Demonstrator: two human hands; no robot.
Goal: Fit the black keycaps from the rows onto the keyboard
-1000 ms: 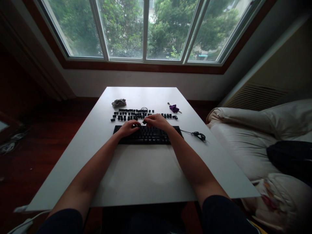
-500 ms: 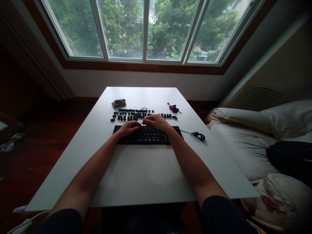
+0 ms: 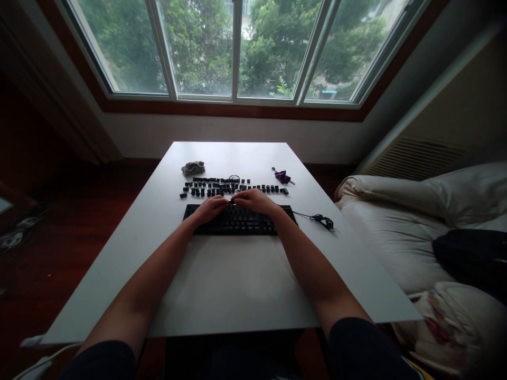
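Note:
A black keyboard [image 3: 241,228] lies near the middle of the white table. Above its back edge my left hand [image 3: 212,208] and my right hand [image 3: 253,201] meet at the fingertips. Between them is a small black keycap [image 3: 232,201], pinched by the right hand's fingers, with the left hand's closed fingertips touching it from the other side. A thin pale glint shows beside it, too small to name. Behind the hands, several loose black keycaps [image 3: 203,192] stand in rows. My hands partly cover the keyboard's back rows and some of the loose keycaps.
On the white table [image 3: 233,285] lie a crumpled grey cloth [image 3: 193,168] at back left, a purple cloth item [image 3: 282,177] at back right, and a coiled black cable [image 3: 322,220] right of the keyboard. A thin dark wire loop [image 3: 234,178] sits among the keycaps. A sofa [image 3: 392,227] stands at right.
My left hand's fingers have drawn in closer to the right fingertips. The keycap has tilted and moved slightly down and left. The keyboard and loose keycaps stay put.

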